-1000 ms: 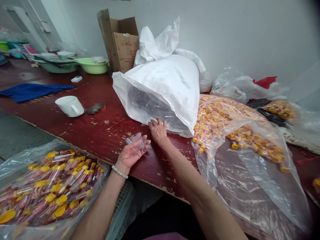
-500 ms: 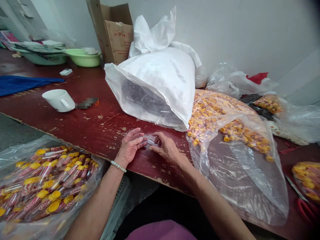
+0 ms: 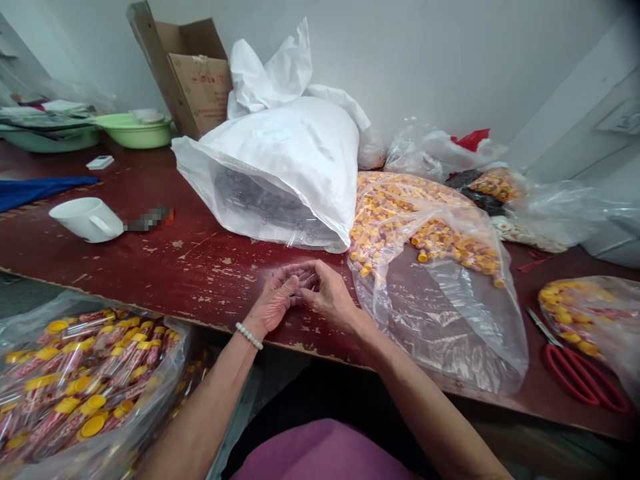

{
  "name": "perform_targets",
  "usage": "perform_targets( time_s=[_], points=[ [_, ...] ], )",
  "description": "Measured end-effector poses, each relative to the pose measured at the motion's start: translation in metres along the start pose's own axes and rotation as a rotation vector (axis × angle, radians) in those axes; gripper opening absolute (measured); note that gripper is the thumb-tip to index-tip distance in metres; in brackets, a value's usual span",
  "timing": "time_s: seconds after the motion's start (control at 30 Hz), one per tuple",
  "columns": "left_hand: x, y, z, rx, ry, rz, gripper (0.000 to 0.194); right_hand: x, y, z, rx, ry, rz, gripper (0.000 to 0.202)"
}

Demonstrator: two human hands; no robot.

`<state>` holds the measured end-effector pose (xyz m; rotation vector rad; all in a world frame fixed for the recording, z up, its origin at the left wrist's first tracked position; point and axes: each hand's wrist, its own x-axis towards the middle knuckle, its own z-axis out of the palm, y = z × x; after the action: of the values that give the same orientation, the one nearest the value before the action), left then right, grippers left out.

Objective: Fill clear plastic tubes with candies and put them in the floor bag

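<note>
Some clear tubes (image 3: 306,283) seemed cupped between the left hand (image 3: 274,305) and right hand (image 3: 334,295), over the bench (image 3: 220,267), before the white sack (image 3: 305,147). Probably a gathering step, it called next for steady alignment; how tightly either grip closed, I couldn't tell.

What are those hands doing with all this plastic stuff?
The left hand and right hand are together above the table, fingers around something clear, mostly hidden. Behind them, a white sack lies open with clear pieces inside. Yellow-capped tubes fill a plastic bag on the left, below the table's edge.
</note>
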<state>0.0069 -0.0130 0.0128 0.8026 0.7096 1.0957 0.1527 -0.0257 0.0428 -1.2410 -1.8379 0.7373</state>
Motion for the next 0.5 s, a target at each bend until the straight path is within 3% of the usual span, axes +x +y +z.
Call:
perform_targets(
  time_s=[0.1,0.17,0.27,0.33,0.4,0.5],
  points=[
    [0.002,-0.008,0.008,0.029,-0.026,0.01,0.043,-0.007,0.007,0.001,-0.12,-0.007,-0.081,0.058],
    [0.005,-0.012,0.013,0.107,-0.053,0.028,0.047,-0.01,0.011,0.003,-0.187,-0.079,-0.138,0.071],
    [0.01,-0.016,0.021,0.156,-0.084,0.022,0.05,-0.015,0.009,0.004,-0.239,-0.166,-0.144,0.075],
    [0.013,-0.017,0.025,0.119,-0.043,0.003,0.048,-0.018,0.005,-0.003,-0.24,-0.144,-0.139,0.075],
    [0.014,-0.017,0.027,0.091,0.039,-0.022,0.046,-0.023,0.006,-0.023,-0.215,-0.043,-0.151,0.068],
    [0.015,-0.017,0.028,0.11,0.108,-0.051,0.044,-0.034,0.03,-0.072,-0.223,0.309,-0.048,0.039]
  ],
)
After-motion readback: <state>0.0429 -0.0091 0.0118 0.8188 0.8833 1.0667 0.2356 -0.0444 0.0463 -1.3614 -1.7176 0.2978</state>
